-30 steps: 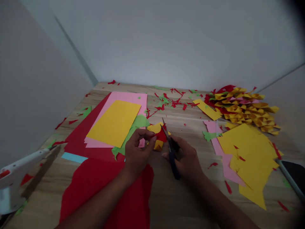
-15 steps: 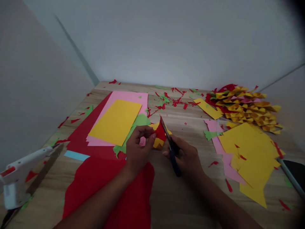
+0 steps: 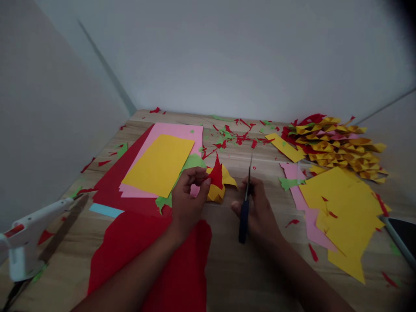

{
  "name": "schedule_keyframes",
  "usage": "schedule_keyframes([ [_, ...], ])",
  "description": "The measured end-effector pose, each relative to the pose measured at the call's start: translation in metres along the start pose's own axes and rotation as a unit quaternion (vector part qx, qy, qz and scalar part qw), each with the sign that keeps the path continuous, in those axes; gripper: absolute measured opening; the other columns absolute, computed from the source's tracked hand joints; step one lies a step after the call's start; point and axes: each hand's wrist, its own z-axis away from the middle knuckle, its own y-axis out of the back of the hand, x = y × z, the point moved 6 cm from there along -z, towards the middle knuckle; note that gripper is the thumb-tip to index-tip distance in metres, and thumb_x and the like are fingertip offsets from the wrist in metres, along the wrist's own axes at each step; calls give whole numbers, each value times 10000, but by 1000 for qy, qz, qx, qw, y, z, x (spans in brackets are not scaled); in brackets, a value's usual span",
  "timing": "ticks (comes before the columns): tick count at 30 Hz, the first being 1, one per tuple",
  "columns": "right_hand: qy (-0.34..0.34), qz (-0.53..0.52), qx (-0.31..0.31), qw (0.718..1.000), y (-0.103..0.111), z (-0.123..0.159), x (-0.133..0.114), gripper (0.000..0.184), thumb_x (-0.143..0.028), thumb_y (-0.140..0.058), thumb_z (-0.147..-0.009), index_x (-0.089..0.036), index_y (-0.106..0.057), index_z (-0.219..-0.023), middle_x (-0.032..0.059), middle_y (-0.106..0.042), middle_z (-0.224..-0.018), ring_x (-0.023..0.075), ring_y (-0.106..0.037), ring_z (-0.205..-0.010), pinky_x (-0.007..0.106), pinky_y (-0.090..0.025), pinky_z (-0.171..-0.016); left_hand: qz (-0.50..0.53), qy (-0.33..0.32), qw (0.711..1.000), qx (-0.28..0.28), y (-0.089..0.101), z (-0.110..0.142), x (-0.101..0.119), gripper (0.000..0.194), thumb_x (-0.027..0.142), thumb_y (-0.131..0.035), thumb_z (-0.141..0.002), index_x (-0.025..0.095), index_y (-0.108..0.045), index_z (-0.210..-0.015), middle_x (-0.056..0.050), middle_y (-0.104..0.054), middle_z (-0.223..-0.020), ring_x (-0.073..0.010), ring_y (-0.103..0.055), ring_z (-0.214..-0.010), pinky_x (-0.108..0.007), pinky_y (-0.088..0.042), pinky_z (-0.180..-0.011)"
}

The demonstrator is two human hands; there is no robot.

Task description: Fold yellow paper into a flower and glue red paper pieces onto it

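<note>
Between the thumb and fingers of my left hand (image 3: 191,199) is a small pointed piece of red paper (image 3: 216,174), its tip upward. Just behind it lies a folded yellow paper piece (image 3: 216,193) on the table. My right hand (image 3: 259,208) grips a pair of scissors (image 3: 245,212) with dark blue handles. The blades point away from me, to the right of the red piece and apart from it. Under my left forearm spreads a large red sheet (image 3: 149,255).
Left of centre are stacked yellow (image 3: 159,167), pink and red sheets. A white glue gun (image 3: 35,234) stands at the far left. Yellow offcuts (image 3: 344,208) lie to the right, below a layered yellow paper craft (image 3: 338,147). Red and green scraps (image 3: 240,138) litter the back; a dark device (image 3: 401,238) sits far right.
My right hand has drawn the scissors right, off the red paper, and turned them more upright. My left hand stays almost in place, still pinching the red piece.
</note>
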Motion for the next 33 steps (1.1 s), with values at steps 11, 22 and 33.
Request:
schedule_keyframes([
  [11,74,26,-46,996,-11,1,-9,488,-336,-755,-794,-238,-528,-1215,105,-628,-1152,267,-597,-1067,439,-498,-936,107,129,985,-40,-8,-5,-16,379,295,-804,-705,174,-714,-1052,-19,-701,-849,-108,-645,-750,-225,-546,-694],
  [22,77,23,-58,995,-10,2,-7,538,-334,-775,-772,-235,-528,-1239,102,-633,-1160,268,-606,-1076,434,-508,-947,56,59,995,-59,-10,-1,-6,151,292,-721,-775,175,-630,-805,2,-621,-773,-101,-580,-694,-226,-486,-669],
  [33,88,18,-50,995,-8,-1,-9,505,-319,-770,-780,-210,-598,-1242,81,-682,-1061,226,-659,-970,376,-544,-879,25,37,992,-115,-17,6,-9,73,247,-654,-849,188,-616,-867,-10,-634,-867,-127,-593,-834,-258,-473,-779],
])
